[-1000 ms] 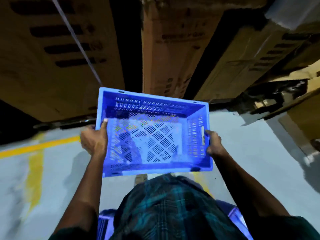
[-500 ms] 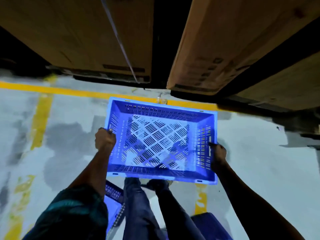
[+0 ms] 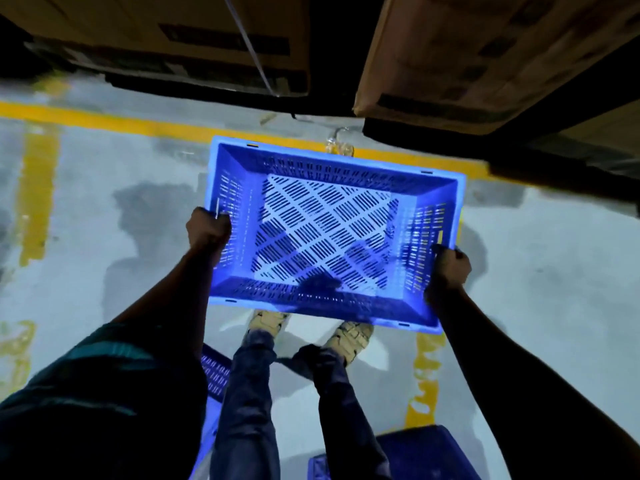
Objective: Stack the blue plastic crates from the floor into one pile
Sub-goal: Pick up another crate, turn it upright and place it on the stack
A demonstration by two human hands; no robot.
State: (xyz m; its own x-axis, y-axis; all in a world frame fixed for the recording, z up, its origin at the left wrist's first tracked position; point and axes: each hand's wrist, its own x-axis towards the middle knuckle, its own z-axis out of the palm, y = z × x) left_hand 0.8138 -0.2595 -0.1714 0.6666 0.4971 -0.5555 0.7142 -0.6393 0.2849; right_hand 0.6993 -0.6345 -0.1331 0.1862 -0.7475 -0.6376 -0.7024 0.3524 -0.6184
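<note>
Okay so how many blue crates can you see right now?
3. One crate is held by the left hand and right hand; a second crate shows behind the left leg; a third crate sits bottom right. More may be hidden.

I hold the crate [image 3: 332, 233] above the floor [image 3: 540, 271], before my shoes [image 3: 268, 320]. My left hand [image 3: 207, 232] grips its left wall, my right hand [image 3: 450, 266] its right.
</note>
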